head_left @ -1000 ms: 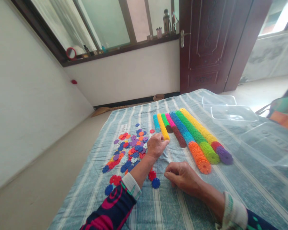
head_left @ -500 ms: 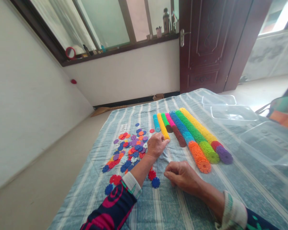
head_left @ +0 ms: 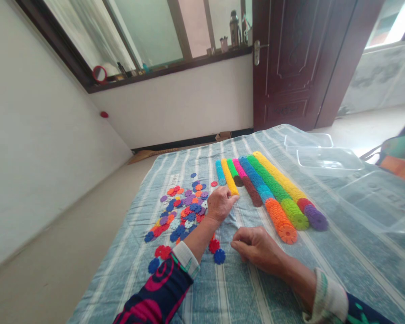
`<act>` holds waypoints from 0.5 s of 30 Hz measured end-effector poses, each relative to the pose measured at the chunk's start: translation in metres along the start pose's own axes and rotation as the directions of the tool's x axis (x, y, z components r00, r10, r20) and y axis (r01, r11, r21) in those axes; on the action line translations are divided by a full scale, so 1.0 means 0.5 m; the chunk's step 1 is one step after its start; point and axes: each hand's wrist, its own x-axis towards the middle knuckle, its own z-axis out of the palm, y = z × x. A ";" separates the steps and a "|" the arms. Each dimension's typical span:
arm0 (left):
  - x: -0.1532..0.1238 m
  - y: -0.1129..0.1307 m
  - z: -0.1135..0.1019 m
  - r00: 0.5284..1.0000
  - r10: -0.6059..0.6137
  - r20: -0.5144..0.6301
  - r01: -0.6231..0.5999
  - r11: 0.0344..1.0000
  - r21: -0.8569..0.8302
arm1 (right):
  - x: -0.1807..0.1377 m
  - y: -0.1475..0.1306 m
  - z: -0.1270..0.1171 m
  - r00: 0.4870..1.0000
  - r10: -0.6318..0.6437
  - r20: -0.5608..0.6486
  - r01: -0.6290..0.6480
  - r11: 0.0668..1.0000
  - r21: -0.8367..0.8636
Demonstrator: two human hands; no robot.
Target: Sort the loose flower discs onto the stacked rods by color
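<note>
My left hand (head_left: 219,203) is closed at the near end of a short yellow row of notched plastic discs (head_left: 229,176), its fingertips pressed on the last discs there. Resting on the cloth to the right, my right hand (head_left: 253,243) is curled closed; its fingertips are turned under, so anything in them is hidden. Other rows of overlapping discs lie alongside, among them a turquoise row (head_left: 220,172), a pink and brown row (head_left: 248,183) and a blue row ending in orange discs (head_left: 281,222). Left of my left forearm is a scattered pile of mixed discs (head_left: 187,213).
Striped cloth (head_left: 243,297) covers the bed-like surface. Clear plastic boxes (head_left: 329,163) stand at the right, beside a transparent lid or box (head_left: 381,202). A red disc (head_left: 214,246) and a dark blue disc (head_left: 219,256) lie between my forearms. Behind are a windowsill and a brown door (head_left: 290,67).
</note>
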 end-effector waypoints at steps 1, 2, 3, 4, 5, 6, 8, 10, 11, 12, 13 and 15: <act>0.000 0.000 0.000 1.000 -0.002 -0.002 0.002 1.000 0.001 | 0.000 0.000 0.000 1.000 -0.001 -0.001 0.001 1.000 -0.001; -0.001 0.000 0.000 1.000 -0.003 -0.003 0.003 1.000 0.001 | 0.000 0.000 0.000 1.000 -0.002 0.000 0.002 1.000 -0.001; -0.001 -0.001 0.000 1.000 -0.005 -0.005 0.005 1.000 -0.001 | 0.000 0.000 0.000 1.000 -0.001 0.002 0.001 1.000 0.001; -0.001 -0.001 0.000 1.000 -0.006 -0.007 0.005 1.000 -0.004 | 0.000 -0.001 0.000 1.000 0.000 0.002 0.000 1.000 0.002; -0.001 -0.002 -0.001 1.000 -0.005 -0.008 0.005 1.000 -0.008 | 0.000 -0.001 0.000 1.000 0.001 0.002 -0.001 1.000 0.004; -0.002 -0.003 -0.001 1.000 -0.001 -0.008 0.001 1.000 -0.012 | 0.000 -0.001 0.000 1.000 0.002 0.003 -0.002 1.000 0.005; -0.004 -0.004 -0.002 1.000 0.008 -0.007 -0.008 1.000 -0.019 | -0.001 -0.002 -0.001 1.000 -0.002 0.005 0.002 1.000 0.002; -0.008 -0.004 -0.005 1.000 0.017 -0.007 -0.017 1.000 -0.020 | -0.002 -0.003 -0.001 1.000 -0.006 0.010 0.006 1.000 -0.004; -0.011 -0.005 -0.008 1.000 0.020 -0.008 -0.020 1.000 -0.017 | -0.003 -0.003 -0.001 1.000 -0.006 0.014 0.006 1.000 -0.006; -0.015 -0.006 -0.012 1.000 0.022 -0.010 -0.022 1.000 -0.009 | -0.004 -0.003 -0.001 1.000 -0.005 0.017 0.005 1.000 -0.008; -0.019 -0.008 -0.017 1.000 0.024 -0.011 -0.024 1.000 0.003 | -0.005 -0.003 -0.001 1.000 -0.004 0.020 0.004 1.000 -0.012; -0.029 -0.019 -0.032 1.000 0.026 -0.011 -0.025 0.999 0.043 | -0.007 -0.003 -0.001 1.000 0.001 0.029 0.000 1.000 -0.019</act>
